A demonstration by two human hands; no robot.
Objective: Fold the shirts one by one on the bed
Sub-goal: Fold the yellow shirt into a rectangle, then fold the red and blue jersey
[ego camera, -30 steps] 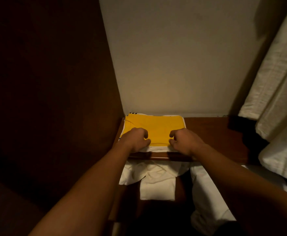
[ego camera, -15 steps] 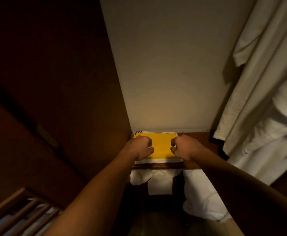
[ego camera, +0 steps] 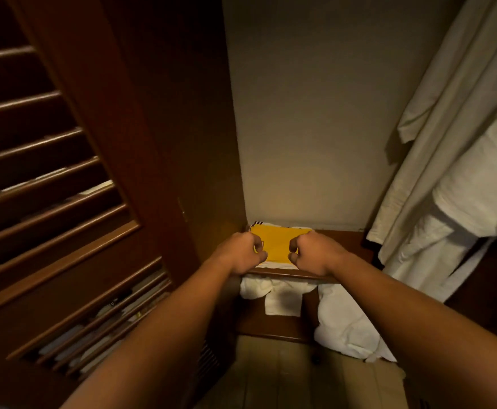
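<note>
Both hands, left hand (ego camera: 242, 252) and right hand (ego camera: 312, 252), are gripping the folded yellow shirt (ego camera: 276, 245) with curled fingers, hiding its sides, on the wooden shelf (ego camera: 350, 246).

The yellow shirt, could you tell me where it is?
The folded yellow shirt lies atop white folded clothes on the wooden shelf, between both hands.

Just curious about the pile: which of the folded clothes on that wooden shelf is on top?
The yellow shirt. It lies topmost, between the left hand and right hand, which grip its near edge; the white folded clothes only peek out beneath it.
</note>
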